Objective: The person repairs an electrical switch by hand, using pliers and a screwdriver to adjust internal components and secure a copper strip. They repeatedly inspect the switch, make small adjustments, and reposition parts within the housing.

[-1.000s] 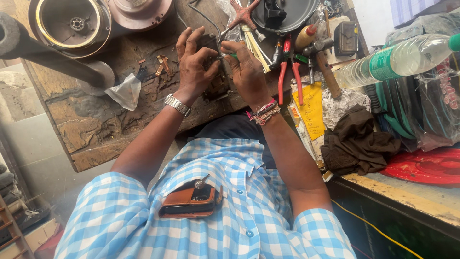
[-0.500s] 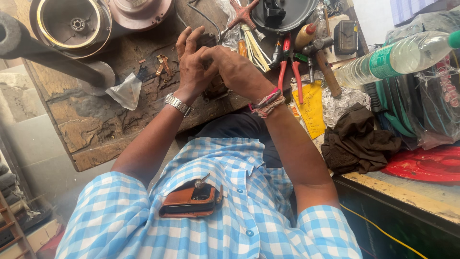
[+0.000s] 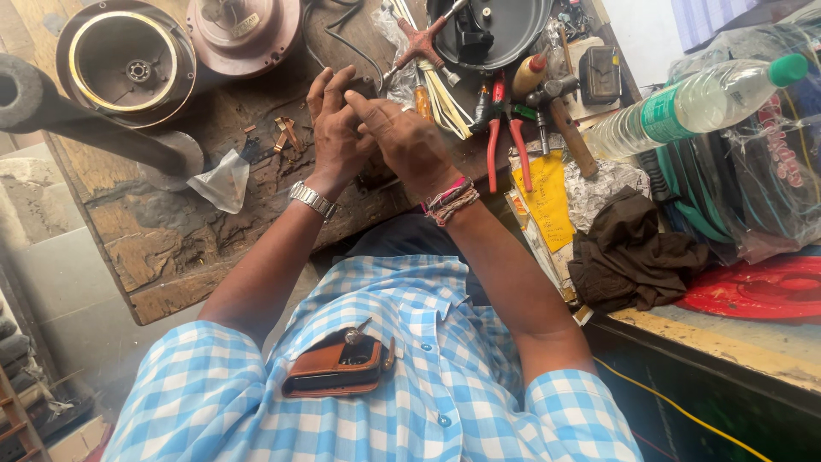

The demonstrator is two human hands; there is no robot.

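Note:
My left hand (image 3: 332,137), with a metal watch on its wrist, is raised over the worn wooden workbench (image 3: 171,248), fingers pointing away from me. It cups a small dark part (image 3: 366,85) that is mostly hidden. My right hand (image 3: 412,141), with thread bands on its wrist, lies across the left hand, its fingertips pressed on the same part. Both hands touch each other above the bench's near edge.
A round motor housing (image 3: 128,64) and a pinkish cover (image 3: 244,30) lie at the far left. Red-handled pliers (image 3: 506,141), a hammer (image 3: 564,120), a cross wrench (image 3: 421,47), a black bowl (image 3: 492,30) and a plastic bottle (image 3: 693,103) crowd the right. A dark cloth (image 3: 633,252) lies near the edge.
My right hand has slid left and now covers the left hand's palm. The left hand has stayed nearly in place.

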